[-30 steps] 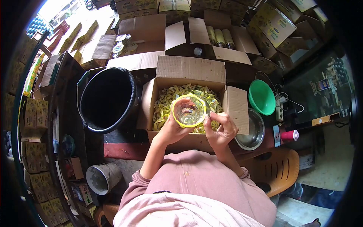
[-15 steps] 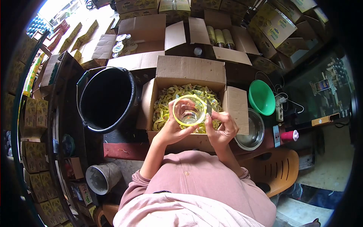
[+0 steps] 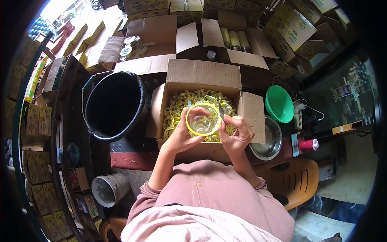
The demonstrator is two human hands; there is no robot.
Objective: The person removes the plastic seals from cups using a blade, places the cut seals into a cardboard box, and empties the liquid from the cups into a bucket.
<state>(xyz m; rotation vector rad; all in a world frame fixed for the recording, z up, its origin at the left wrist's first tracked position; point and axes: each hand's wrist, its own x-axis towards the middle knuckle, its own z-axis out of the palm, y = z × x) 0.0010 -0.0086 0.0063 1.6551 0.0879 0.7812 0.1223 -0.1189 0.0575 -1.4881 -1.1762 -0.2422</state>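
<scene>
A clear plastic cup (image 3: pixel 202 119) with a yellow rim is held by my left hand (image 3: pixel 181 135), its fingers wrapped round the left side and its mouth turned up toward me. My right hand (image 3: pixel 237 135) pinches a small dark blade (image 3: pixel 221 109), which stands upright against the right side of the rim. Below both hands lies an open cardboard box (image 3: pixel 203 74) full of crumpled yellow strips (image 3: pixel 173 108). The lower part of the blade is hidden by my right fingers.
On the left stands a black bucket (image 3: pixel 115 105); a grey bucket (image 3: pixel 109 190) is lower down. A green bowl (image 3: pixel 279 103), a metal bowl (image 3: pixel 269 141), a phone (image 3: pixel 295 145) and a pink spool (image 3: pixel 307 145) are on the right. Open boxes stand behind.
The cup has shifted slightly to the right in my left hand. The blade now points more upright beside the rim, and its dark surface shows more.
</scene>
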